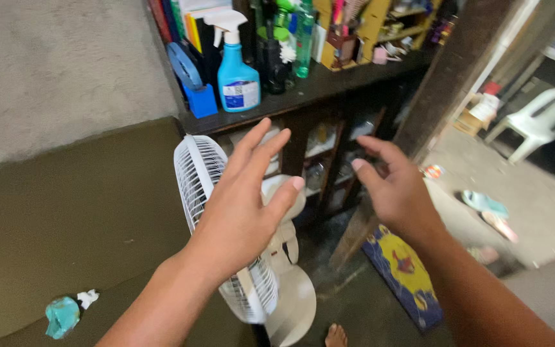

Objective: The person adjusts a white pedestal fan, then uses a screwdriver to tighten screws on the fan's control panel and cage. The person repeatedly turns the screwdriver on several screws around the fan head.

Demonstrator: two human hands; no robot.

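Observation:
A white electric fan point(197, 173) with a round wire grille stands on the floor beside a dark sofa, its round base point(297, 302) near my bare foot. My left hand point(245, 199) hovers in front of the fan's grille and motor housing, fingers spread, holding nothing. My right hand point(390, 186) is raised to the right of the fan, fingers loosely curled and apart, also holding nothing. Whether either hand touches the fan is not clear; the left hand covers the fan's middle.
A dark shelf unit point(329, 87) behind the fan carries a blue spray bottle point(237, 71), green bottles and books. A olive sofa point(65, 218) with a teal cloth point(62, 316) lies left. A blue-and-yellow mat point(406, 273), slippers point(486, 205) and a white plastic chair point(541, 119) are right.

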